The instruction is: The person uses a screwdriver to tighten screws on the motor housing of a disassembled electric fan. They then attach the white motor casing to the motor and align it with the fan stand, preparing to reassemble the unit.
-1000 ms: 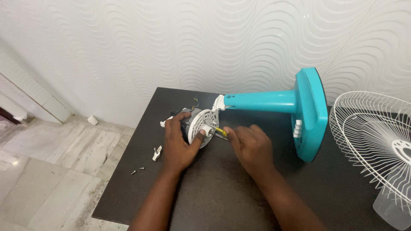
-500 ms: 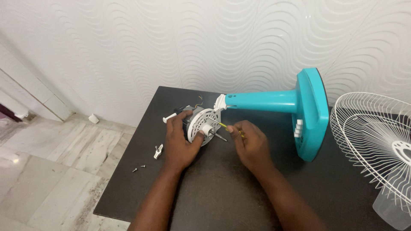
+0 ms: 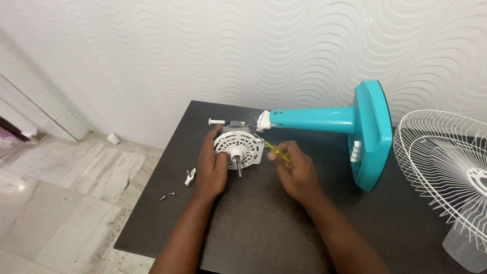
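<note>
Since the earlier frames the right hand (image 3: 298, 170) has been drawn a little away from the motor (image 3: 238, 146), and the yellow screwdriver (image 3: 276, 151) is now seen more plainly between them; the left hand (image 3: 212, 165) has been kept on the motor throughout.

No packages, labels or signs are seen on the desk (image 3: 264, 228).

The left grip is closed around the motor: the white, round, vented housing is cupped from its left side, with the fingers laid up along the rim and the thumb pressed near the hub. The motor is held on its side near the back left part of the dark desk, its metal shaft (image 3: 239, 167) pointed toward the camera. A white knob (image 3: 216, 121) is seen sticking out just behind the motor.

The right grip is closed on the yellow screwdriver, which is pinched between thumb and fingers. Its tip is pointed up and left toward the right edge of the motor housing; whether it touches the housing cannot be told.

The motor is joined at its upper right to the neck of a teal fan stand (image 3: 314, 120), which is laid flat on the desk, with the round teal base (image 3: 373, 134) stood on edge to the right. White buttons are seen on the base's near side.

A white wire fan guard (image 3: 446, 162) is placed at the far right of the desk. A small white wing nut (image 3: 189, 177) is laid near the left edge, just beside the left wrist, and two small screws (image 3: 167, 196) are laid a little nearer the corner.
</note>
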